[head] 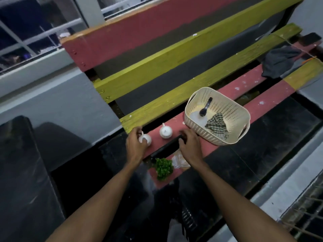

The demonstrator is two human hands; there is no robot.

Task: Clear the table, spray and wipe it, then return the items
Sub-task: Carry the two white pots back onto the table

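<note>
Now the left hand (135, 144) closes around a small white pot (146, 139) on the red plank (176, 123), beside a second white pot (165, 131). The right hand (189, 143) grasps a black bar (167, 145) near the cream basket (218, 135).

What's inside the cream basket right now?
The cream basket holds a black spoon lying on a white plate, plus a crumpled green checked cloth. Anything under the cloth or plate is hidden.
</note>
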